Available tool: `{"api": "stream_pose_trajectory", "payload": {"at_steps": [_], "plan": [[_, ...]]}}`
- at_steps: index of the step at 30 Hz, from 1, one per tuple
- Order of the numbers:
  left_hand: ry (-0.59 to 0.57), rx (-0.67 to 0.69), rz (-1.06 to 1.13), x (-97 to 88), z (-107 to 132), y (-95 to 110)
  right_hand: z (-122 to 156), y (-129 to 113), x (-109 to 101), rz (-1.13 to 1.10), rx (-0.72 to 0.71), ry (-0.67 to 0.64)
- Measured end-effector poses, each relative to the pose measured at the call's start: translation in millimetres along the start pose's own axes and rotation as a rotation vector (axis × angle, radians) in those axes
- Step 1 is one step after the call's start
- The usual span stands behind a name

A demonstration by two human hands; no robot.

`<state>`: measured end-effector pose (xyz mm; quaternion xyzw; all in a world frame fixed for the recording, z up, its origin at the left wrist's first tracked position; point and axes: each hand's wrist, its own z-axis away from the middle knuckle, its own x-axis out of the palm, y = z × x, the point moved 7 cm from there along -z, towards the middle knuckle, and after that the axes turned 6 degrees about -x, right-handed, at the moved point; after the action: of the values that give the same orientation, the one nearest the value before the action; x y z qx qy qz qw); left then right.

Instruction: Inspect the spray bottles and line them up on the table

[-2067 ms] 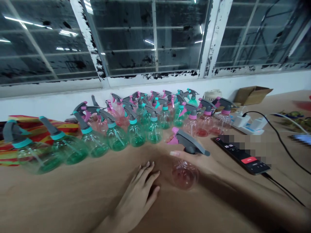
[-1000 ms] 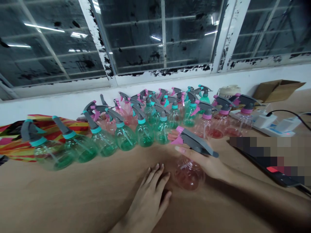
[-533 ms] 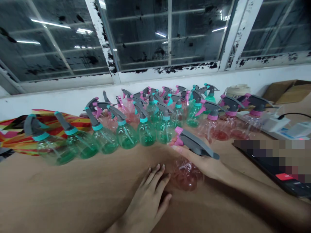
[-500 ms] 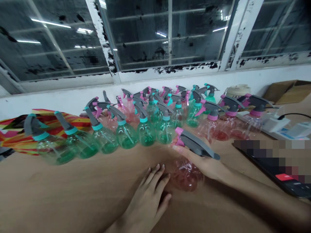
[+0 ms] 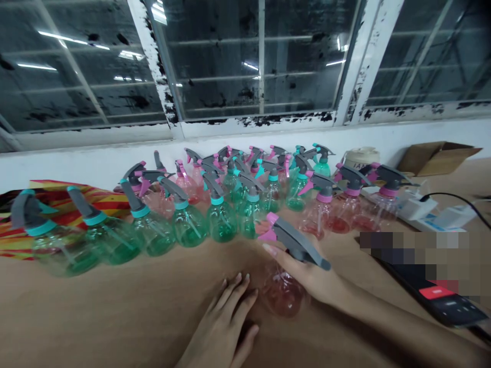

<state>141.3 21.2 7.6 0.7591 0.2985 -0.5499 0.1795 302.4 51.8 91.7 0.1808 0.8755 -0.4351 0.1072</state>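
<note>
My right hand (image 5: 316, 273) is wrapped round the neck of a pink spray bottle (image 5: 284, 299) just under its grey and pink trigger head. The bottle stands on the table, its clear body showing a pink tint. Close to its left side, my left hand (image 5: 226, 317) lies palm down with fingers stretched out on the wood, holding nothing. Beyond my hands runs a front row of green spray bottles, the nearest one (image 5: 251, 212) just behind the pink one. To the right of that row are several pink spray bottles (image 5: 320, 214).
More pink and green bottles crowd against the wall below the windows. At the left lies a red and yellow patterned bag (image 5: 103, 209). A phone (image 5: 441, 296), a power strip (image 5: 420, 220) with plugs, an open cardboard box (image 5: 433, 158) and a white tub (image 5: 360, 157) occupy the right side.
The camera view has shifted, so the bottles and phone appear lower and further left. Both hands keep the same pose, the right one still round the pink bottle's neck.
</note>
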Motion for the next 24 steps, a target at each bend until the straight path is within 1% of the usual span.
{"api": "stream_pose_trajectory", "payload": {"at_steps": [4,7,12,17,20,22,24], "plan": [[-0.034,0.003,-0.008,0.5,-0.2,0.4,0.8,-3.1,-2.0,0.004,-0.056,0.004],[-0.019,-0.007,0.016,-2.1,-1.6,0.4,0.1,-5.7,-2.2,-0.018,-0.078,-0.017],[0.017,-0.025,0.074,-2.8,-1.9,-0.2,0.2,-2.3,0.2,-0.024,-0.028,-0.070],[0.022,-0.003,0.017,-2.3,-1.1,0.8,0.7,-1.0,-0.1,-0.030,-0.007,-0.062],[0.028,0.004,0.012,-2.5,-1.2,-0.1,0.2,0.2,1.9,-0.038,0.049,-0.084],[0.026,0.016,0.007,-2.4,-1.0,0.1,-0.3,0.5,0.8,-0.036,0.073,-0.070],[0.021,0.021,0.004,-3.0,-0.8,0.3,-0.8,-0.9,-1.4,-0.024,0.063,-0.050]]}}
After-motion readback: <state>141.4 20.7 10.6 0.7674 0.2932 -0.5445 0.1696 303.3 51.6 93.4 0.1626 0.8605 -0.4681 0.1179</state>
